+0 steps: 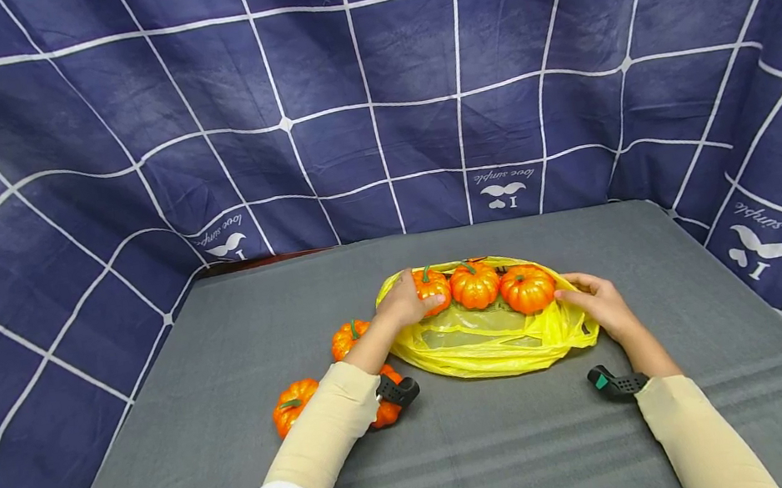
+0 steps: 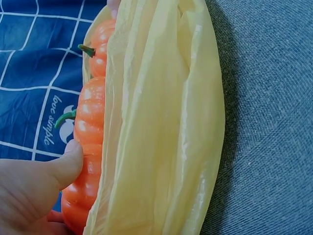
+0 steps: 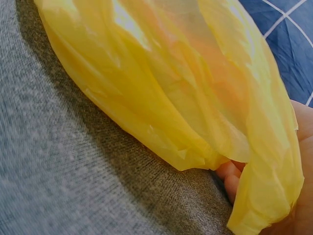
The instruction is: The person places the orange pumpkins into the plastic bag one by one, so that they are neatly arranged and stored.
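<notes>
In the head view, a crinkled yellow plastic bag (image 1: 483, 352) lies on a grey cloth-covered table (image 1: 513, 453), three glossy, ribbed orange pumpkins (image 1: 475, 286) in a row at its mouth. The left hand (image 1: 400, 303) grips the leftmost; the right hand (image 1: 601, 307) holds the bag's right edge. More orange pumpkins (image 1: 294, 406) lie around the left forearm (image 1: 340, 408).

In the left wrist view, the thumb presses its pumpkin, other fingers mostly hidden.

In the right wrist view, curled fingertips show beneath the plastic.

White-gridded blue curtain (image 1: 407, 47) behind grey tabletop (image 1: 512, 445)
</notes>
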Demonstrator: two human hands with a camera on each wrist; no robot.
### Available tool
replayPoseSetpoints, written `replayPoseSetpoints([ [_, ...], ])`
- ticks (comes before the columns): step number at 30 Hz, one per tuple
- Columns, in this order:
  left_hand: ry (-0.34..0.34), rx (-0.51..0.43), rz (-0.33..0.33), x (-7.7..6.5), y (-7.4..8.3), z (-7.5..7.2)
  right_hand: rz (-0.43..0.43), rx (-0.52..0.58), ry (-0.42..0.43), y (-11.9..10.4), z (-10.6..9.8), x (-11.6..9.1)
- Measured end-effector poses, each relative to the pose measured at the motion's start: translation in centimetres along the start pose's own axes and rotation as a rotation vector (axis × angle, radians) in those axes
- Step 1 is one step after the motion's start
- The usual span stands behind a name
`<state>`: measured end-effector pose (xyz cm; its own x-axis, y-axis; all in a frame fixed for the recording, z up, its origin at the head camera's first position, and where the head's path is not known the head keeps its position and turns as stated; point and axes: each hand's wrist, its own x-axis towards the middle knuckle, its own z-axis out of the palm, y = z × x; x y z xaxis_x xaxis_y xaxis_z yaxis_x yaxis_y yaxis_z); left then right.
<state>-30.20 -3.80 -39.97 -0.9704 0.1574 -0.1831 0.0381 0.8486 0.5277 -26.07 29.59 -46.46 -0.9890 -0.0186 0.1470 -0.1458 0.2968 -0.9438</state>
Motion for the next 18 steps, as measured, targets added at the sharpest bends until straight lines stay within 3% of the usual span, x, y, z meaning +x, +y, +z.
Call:
replayPoseSetpoints([
  [18, -0.010, 0.015, 0.041, -0.17, -0.11, -0.04, 0.022, -0.002, -0.007, -0.16, -0.05, -0.01],
])
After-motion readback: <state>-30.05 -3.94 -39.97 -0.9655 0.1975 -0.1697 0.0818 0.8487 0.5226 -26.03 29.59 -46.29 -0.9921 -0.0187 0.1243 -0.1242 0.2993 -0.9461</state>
